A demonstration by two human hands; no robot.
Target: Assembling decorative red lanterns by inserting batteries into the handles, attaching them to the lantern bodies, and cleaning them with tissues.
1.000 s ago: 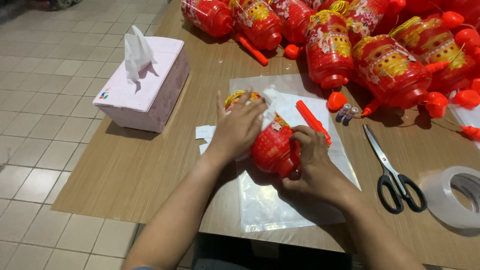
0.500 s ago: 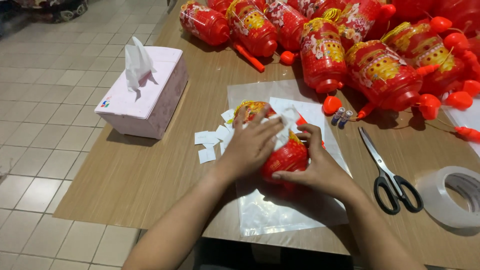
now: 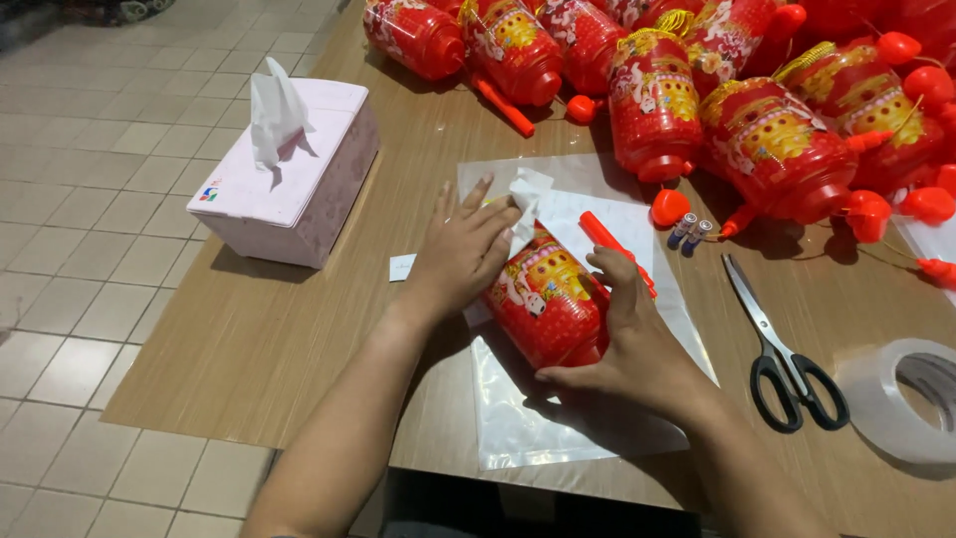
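A red plastic lantern (image 3: 546, 299) with gold decoration lies on its side on a clear plastic sheet (image 3: 558, 428) on the wooden table (image 3: 289, 329). My left hand (image 3: 463, 249) presses on its upper end, fingers spread, over a white tissue (image 3: 528, 194). My right hand (image 3: 632, 334) cups the lantern's lower right side. A red stick handle (image 3: 605, 237) lies just behind the lantern, next to my right fingers.
A pink tissue box (image 3: 299, 189) stands at the left. Several finished red lanterns (image 3: 657, 95) are piled along the back. Two small batteries (image 3: 689, 231), black-handled scissors (image 3: 782, 344) and a roll of clear tape (image 3: 901, 399) lie at the right. The table's front edge is close.
The lantern has turned from a squat, upright hold to lying lengthwise on the sheet. My left hand slid to its top end and my right hand moved to its side.
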